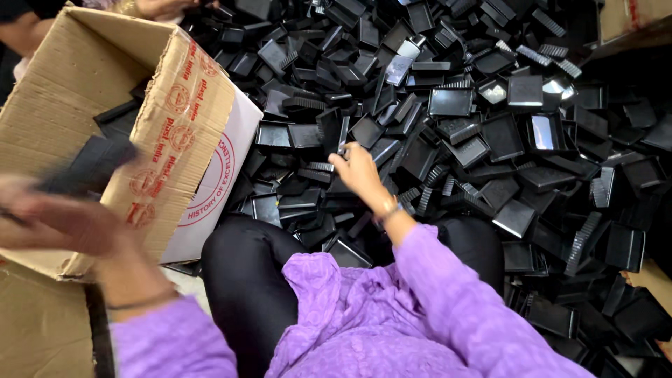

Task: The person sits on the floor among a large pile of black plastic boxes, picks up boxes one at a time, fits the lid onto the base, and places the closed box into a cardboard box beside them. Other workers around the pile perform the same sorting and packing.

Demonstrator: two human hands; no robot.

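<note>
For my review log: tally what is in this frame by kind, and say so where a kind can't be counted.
Cardboard box: 1
Left hand, blurred, holding a black tray: 1
Right hand, reaching into the pile: 1
Black plastic trays in the pile: too many and too overlapped to count
Total of countable things: 4

I wear a lilac embroidered tunic with long sleeves (448,280), black trousers (245,280), a thin bangle on each wrist
</note>
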